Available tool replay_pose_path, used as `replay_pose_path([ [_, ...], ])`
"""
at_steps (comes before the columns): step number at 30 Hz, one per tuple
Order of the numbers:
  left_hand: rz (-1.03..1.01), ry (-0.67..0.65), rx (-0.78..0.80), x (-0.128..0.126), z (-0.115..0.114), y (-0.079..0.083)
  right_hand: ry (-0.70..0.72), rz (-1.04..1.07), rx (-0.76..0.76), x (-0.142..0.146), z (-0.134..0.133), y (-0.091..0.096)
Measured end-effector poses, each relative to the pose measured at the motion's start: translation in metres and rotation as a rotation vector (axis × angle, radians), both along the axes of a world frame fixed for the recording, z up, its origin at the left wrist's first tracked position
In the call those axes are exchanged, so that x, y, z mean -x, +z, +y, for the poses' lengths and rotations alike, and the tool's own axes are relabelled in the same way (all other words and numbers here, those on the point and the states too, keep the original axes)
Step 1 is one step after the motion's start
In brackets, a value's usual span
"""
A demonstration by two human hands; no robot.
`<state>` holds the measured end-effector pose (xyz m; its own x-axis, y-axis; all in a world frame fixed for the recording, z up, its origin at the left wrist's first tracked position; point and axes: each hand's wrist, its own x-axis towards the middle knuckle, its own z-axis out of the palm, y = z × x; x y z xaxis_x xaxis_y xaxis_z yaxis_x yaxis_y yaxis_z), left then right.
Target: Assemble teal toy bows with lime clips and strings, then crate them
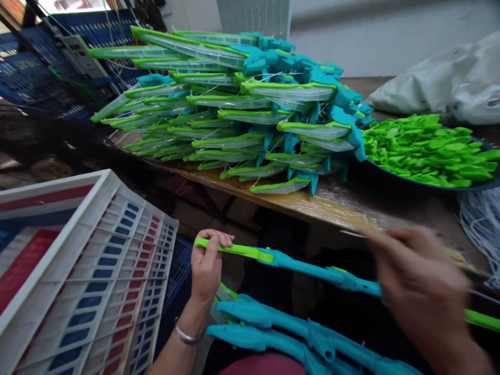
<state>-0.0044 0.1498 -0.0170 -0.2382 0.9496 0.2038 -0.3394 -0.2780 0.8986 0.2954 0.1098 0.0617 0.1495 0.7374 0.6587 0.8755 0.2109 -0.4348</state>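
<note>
My left hand [207,265] is closed around the green end of a long turquoise-and-green plastic toy bow [312,270], which stretches across in front of me. My right hand [422,281], smeared by motion, is over the bow's right part and hides some of it. From its pinched fingers a short white cord [352,234] sticks out to the left. Lower down, close to my body, lie more turquoise bow pieces [269,330], with a green and clear part partly covered by my left wrist.
A tall stack of similar bows [234,114] fills the wooden table [332,211]. At right are a dark basin [422,183] of green plastic parts, white cords [482,224] and a pale sack [433,83]. A white plastic crate [105,271] stands at left.
</note>
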Motion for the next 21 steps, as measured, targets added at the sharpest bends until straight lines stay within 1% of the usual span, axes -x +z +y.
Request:
replay_pose_path([
  [1, -0.002, -0.014, -0.013, -0.005, -0.005, 0.002, 0.157, 0.01, 0.004, 0.02, 0.007, 0.0],
  [2, -0.006, -0.025, -0.026, -0.009, -0.01, 0.005, 0.277, 0.066, 0.019, 0.042, 0.014, 0.002],
  [4, -0.023, -0.044, -0.056, -0.015, -0.018, 0.008, 0.476, 0.227, 0.056, 0.082, 0.023, 0.007],
  [6, -0.054, -0.066, -0.082, -0.017, -0.025, 0.01, 0.615, 0.34, 0.094, 0.115, 0.026, 0.012],
  [8, -0.089, -0.084, -0.092, -0.016, -0.031, 0.011, 0.72, 0.36, 0.139, 0.136, 0.025, 0.011],
  [11, -0.13, -0.1, -0.072, -0.011, -0.039, 0.012, 0.82, 0.308, 0.211, 0.152, 0.019, 0.003],
  [15, -0.13, -0.095, -0.002, -0.008, -0.048, 0.015, 0.916, 0.217, 0.227, 0.163, 0.011, -0.003],
  [18, -0.1, -0.102, 0.02, -0.006, -0.05, 0.017, 0.921, 0.151, 0.226, 0.169, 0.009, -0.001],
  [21, -0.108, -0.128, 0.009, -0.005, -0.051, 0.015, 0.911, 0.136, 0.242, 0.17, 0.01, 0.0],
])
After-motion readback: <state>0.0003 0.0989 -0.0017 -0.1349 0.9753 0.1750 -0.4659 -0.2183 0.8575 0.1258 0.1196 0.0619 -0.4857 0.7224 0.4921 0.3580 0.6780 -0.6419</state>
